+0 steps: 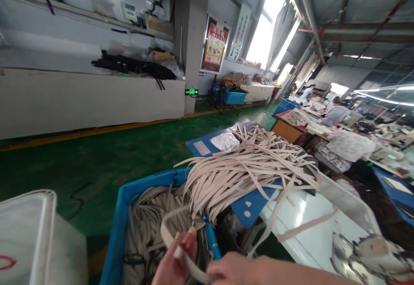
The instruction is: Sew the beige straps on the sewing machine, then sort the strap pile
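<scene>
A beige fabric strip [166, 229] loops up over the blue crate and runs down between my two hands. My left hand [177, 257] is closed around it at the bottom centre, with something yellow at a fingertip. To its right, my right hand [231, 270] grips the same strip lower down, its fingers partly cut off by the frame edge. Below and behind my hands stands a blue crate [121, 216] full of similar strips [145, 220]. A large pile of pale strips [239, 173] lies on the table beside the crate, its ends hanging towards it.
A sewing machine [371, 252] sits at the lower right on a white tabletop [304, 220], where a loose strip lies. A white bin [51, 233] stands at left on the green floor [97, 160]. Farther right, people sit among cluttered worktables.
</scene>
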`<control>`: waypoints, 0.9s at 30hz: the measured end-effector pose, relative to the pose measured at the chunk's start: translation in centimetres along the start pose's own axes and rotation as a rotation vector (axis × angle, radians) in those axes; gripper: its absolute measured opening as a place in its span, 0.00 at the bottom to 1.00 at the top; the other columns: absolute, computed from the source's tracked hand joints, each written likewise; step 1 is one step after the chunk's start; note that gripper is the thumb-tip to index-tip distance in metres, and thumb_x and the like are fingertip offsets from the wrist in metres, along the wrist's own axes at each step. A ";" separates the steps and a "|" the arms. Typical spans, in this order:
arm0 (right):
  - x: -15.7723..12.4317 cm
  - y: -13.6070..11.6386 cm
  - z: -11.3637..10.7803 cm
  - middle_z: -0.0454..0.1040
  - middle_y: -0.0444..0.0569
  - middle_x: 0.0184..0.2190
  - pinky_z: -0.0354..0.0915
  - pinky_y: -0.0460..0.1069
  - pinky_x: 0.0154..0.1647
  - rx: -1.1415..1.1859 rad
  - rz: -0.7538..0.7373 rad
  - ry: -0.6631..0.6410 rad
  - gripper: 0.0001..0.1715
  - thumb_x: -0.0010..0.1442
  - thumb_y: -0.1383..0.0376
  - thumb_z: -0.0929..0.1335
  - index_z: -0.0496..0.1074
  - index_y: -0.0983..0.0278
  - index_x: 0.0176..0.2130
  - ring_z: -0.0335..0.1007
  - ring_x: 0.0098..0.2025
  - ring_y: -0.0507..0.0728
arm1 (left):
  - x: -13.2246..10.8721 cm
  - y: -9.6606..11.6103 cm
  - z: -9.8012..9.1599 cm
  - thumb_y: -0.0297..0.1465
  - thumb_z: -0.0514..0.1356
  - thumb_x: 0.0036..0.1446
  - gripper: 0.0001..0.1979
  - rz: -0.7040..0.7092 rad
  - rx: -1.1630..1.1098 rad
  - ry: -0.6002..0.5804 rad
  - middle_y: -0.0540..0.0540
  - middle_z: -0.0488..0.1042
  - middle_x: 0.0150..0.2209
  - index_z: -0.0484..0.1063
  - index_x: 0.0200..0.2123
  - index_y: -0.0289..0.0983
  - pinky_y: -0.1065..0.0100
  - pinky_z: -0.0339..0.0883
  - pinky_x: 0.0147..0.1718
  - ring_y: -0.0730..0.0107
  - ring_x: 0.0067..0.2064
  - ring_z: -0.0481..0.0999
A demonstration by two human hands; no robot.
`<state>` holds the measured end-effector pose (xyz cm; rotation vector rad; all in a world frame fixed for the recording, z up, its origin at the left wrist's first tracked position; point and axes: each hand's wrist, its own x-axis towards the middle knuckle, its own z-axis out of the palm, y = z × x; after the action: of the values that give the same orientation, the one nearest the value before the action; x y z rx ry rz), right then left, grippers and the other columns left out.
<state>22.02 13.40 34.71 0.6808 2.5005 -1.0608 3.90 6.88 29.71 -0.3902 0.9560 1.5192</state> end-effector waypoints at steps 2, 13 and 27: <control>-2.7 1.3 0.6 0.67 0.41 0.27 0.51 0.43 0.28 0.029 0.094 0.018 0.11 0.61 0.58 0.67 0.67 0.62 0.32 0.61 0.29 0.49 | 0.0 2.2 2.2 0.20 0.52 0.63 0.10 0.055 -0.142 0.055 0.50 0.69 0.24 0.71 0.33 0.33 0.74 0.70 0.24 0.77 0.23 0.71; -10.7 17.6 -8.4 0.78 0.54 0.34 0.61 0.52 0.38 -0.233 0.411 0.021 0.17 0.63 0.63 0.58 0.73 0.62 0.32 0.74 0.39 0.63 | 2.2 0.8 1.3 0.23 0.45 0.67 0.16 0.273 -0.360 0.234 0.56 0.58 0.19 0.69 0.32 0.33 0.76 0.62 0.19 0.81 0.16 0.58; 3.6 15.8 -18.0 0.72 0.51 0.45 0.70 0.55 0.44 -0.353 -0.057 -0.084 0.19 0.65 0.56 0.66 0.70 0.67 0.49 0.71 0.43 0.56 | 1.4 -9.0 4.3 0.41 0.43 0.70 0.26 0.278 -0.755 0.288 0.58 0.50 0.13 0.62 0.22 0.35 0.75 0.41 0.10 0.82 0.09 0.50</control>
<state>25.55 37.30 35.86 0.4532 2.5526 -0.6239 13.29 10.26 28.23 -1.0701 0.6322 2.0981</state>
